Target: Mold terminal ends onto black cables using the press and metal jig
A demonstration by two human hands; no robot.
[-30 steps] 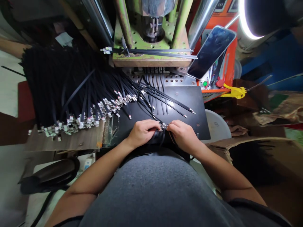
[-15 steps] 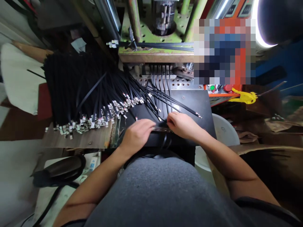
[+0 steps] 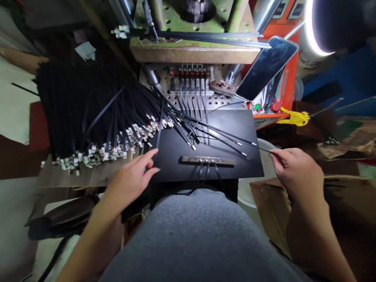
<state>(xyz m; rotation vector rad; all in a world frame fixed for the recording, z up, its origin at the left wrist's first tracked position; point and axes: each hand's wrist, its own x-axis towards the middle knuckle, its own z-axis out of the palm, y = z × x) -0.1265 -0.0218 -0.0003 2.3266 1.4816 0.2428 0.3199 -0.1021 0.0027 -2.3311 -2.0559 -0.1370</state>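
My right hand (image 3: 299, 168) is out past the right edge of the black work plate (image 3: 173, 168), fingertips pinched on the end of a thin black cable (image 3: 264, 149) that runs back left. My left hand (image 3: 131, 176) hovers at the plate's left edge, thumb and forefinger apart. Its forefinger tip is by a black strip (image 3: 159, 133); whether they touch, I cannot tell. Between the hands a slotted metal bar (image 3: 208, 160) lies on the plate, with black cables in its slots trailing toward my lap. Loose cables with silvery connector ends (image 3: 193, 147) cross the plate behind it.
On the left lies a big bundle of black cables (image 3: 79, 105). Ahead, several cables lead into a mould (image 3: 192, 80) under a green press (image 3: 194, 39). At right are a phone (image 3: 267, 68), yellow-handled tool (image 3: 296, 117), ring lamp (image 3: 311, 27) and cardboard box (image 3: 270, 207).
My hands have parted from over the metal bar, the left going left and the right far right with a cable end. The bar now shows. The view has shifted slightly.
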